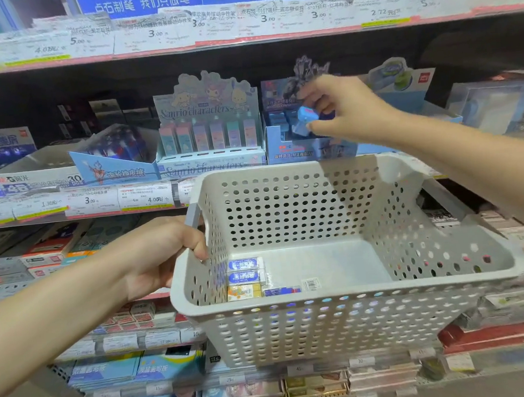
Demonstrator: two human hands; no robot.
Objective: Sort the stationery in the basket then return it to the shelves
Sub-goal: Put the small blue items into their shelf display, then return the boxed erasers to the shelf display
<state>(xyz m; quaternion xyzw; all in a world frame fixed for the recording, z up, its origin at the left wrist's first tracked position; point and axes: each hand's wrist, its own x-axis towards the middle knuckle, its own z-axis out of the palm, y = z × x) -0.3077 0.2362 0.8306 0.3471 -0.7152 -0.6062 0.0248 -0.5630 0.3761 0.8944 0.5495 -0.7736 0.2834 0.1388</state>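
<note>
Head view. The right hand pinches a small blue eraser between thumb and fingertips and holds it at the open top of the blue display box on the middle shelf, just right of the Sanrio characters display. The left hand grips the grey handle of the perforated white basket, fingers curled over the rim, carrying it in front of the shelves. To place the piece well, it probably should go in upright beside the matching blue items in that box, seated fully before the pinch opens, with the basket kept level so its contents do not slide.

Four small packets remain in the basket's near left corner: two blue-and-white erasers, a yellow packet and a dark blue one; these presumably belong elsewhere. The tall card back of the display box stands just behind the fingers and could be knocked. The basket's far rim sits just below the box front, crowding the wrist's approach. Price labels line the shelf edge.
</note>
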